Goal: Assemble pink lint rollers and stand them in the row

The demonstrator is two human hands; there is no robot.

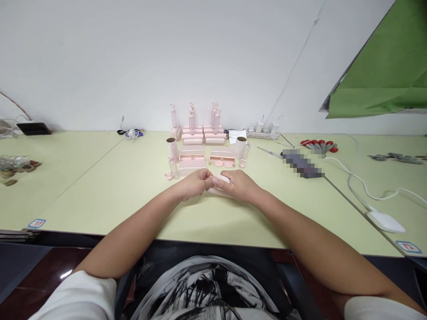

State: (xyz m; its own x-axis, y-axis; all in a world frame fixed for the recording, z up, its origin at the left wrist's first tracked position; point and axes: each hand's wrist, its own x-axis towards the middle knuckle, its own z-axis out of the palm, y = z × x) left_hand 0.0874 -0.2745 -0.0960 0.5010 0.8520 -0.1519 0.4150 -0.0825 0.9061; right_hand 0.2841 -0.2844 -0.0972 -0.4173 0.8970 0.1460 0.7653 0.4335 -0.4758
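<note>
My right hand (240, 184) is wrapped round a pale pink case (218, 191), held just above the near middle of the table. At the case's left end, the fingers of my left hand (196, 183) are pinched together against it; the exact part between them is hidden. Just beyond my hands stands an open pink case (192, 161) on the left. To its right, another open pink case (222, 162) has two round pink pieces in its front. Pink cylinders (174, 168) and brown-topped tubes (240, 146) stand on either side of these cases.
Closed pink cases (192, 139) and slim loop-topped cylinders (191, 122) line up at the wall. Right of them are a power strip (263, 134), a blurred dark item (300, 164), red-ended tools (320, 144) and a white charger (386, 221). A coiled cable (133, 134) lies left.
</note>
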